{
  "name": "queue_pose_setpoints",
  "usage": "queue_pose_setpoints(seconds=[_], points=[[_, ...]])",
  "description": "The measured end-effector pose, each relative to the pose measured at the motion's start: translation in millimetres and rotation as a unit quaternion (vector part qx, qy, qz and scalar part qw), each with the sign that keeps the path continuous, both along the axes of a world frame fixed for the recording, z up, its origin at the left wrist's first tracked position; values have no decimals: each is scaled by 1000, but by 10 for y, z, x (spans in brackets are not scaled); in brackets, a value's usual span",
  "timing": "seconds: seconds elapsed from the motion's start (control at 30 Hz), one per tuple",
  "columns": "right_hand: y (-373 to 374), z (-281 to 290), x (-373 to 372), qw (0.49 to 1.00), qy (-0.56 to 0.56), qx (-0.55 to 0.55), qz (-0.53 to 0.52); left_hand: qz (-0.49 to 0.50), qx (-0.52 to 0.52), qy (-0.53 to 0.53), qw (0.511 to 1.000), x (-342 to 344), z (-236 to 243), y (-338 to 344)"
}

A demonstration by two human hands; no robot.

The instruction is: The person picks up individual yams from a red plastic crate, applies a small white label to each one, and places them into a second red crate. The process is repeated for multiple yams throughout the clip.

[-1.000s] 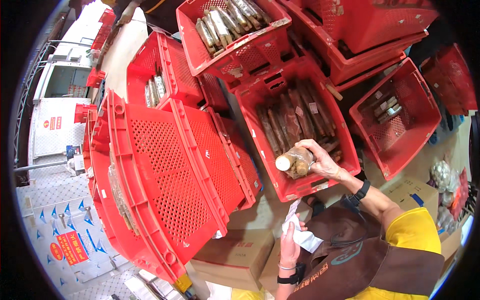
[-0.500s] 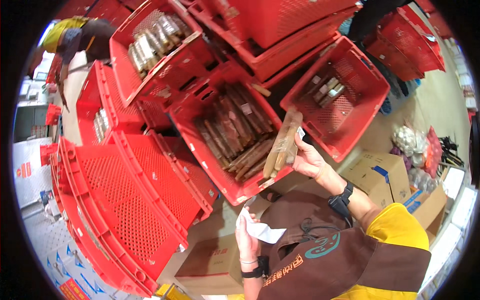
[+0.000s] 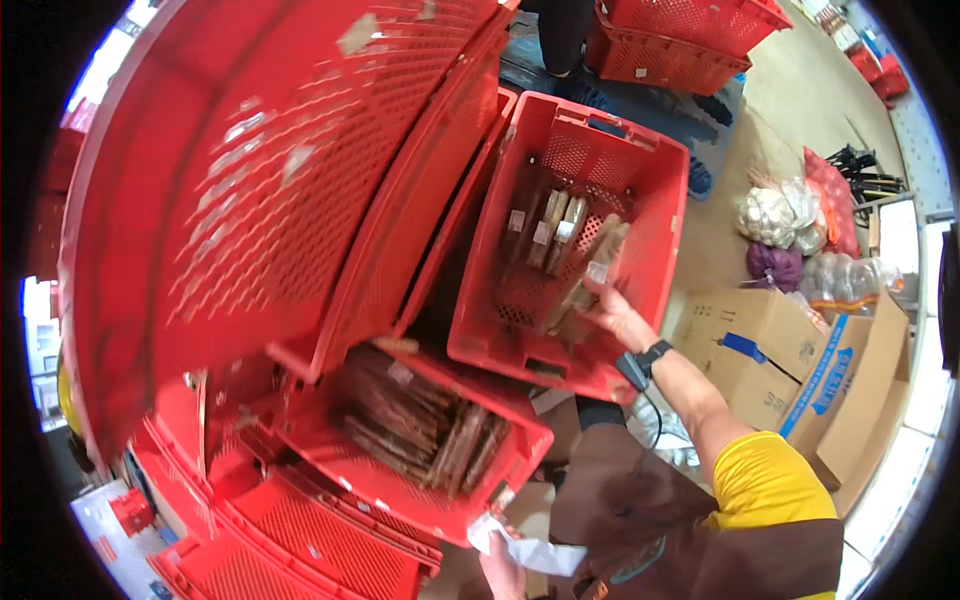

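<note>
My right hand (image 3: 612, 312) grips a long wrapped package (image 3: 590, 275) with a white label, tilted inside a red perforated crate (image 3: 664, 240). Beside that package lie several slimmer wrapped packages (image 3: 557, 232), also labelled, on the crate's bottom. Low in the picture, my left hand (image 3: 500, 565) holds a crumpled white paper slip (image 3: 540, 553), close to the front of a lower red crate (image 3: 530, 440) filled with several long brown wrapped packages (image 3: 400, 420).
Stacked red crates (image 3: 280, 150) fill the left side. More crates (image 3: 670, 60) stand at the back on a blue pallet (image 3: 530, 65) near dark trousered legs (image 3: 558, 35). On the right are cardboard boxes (image 3: 750, 355), bagged bulbs (image 3: 765, 210) and a red mesh bag (image 3: 830, 190).
My right hand has carried the package from above the lower crate into the right-hand crate. The view has swung toward that crate. My left hand still holds the paper.
</note>
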State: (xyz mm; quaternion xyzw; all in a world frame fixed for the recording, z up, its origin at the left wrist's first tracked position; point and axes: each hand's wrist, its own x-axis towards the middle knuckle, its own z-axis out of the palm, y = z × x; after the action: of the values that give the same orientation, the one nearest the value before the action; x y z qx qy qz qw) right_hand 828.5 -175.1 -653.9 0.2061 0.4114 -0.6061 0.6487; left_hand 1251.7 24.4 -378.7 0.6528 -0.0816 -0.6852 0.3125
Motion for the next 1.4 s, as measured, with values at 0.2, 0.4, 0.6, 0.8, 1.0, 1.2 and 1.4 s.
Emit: queue_pose_setpoints(seconds=[0.2,0.4,0.6,0.8,1.0,1.2,1.4], points=[[-197,-1837,-1312,955,266,-50,123,63,70,-17,995,-723,-379,-293],[-472,-2289,-871,920,285,71,259,135,202,-107,964,-501,-566,158],[-700,-1015,5,584,781,-36,221,238,84,-29,967,-293,-396,253],[-402,731,3418,644,467,-271,542,275,35,12,961,155,-361,644],[-963,-730,5006,443,739,-19,507,327,13,14,945,632,-257,1191],[-769,-496,5589,477,675,48,561,391,47,-27,919,841,-238,1730],[-1358,-1093,4523,773,342,-89,526,328,7,58,943,743,-286,1420]])
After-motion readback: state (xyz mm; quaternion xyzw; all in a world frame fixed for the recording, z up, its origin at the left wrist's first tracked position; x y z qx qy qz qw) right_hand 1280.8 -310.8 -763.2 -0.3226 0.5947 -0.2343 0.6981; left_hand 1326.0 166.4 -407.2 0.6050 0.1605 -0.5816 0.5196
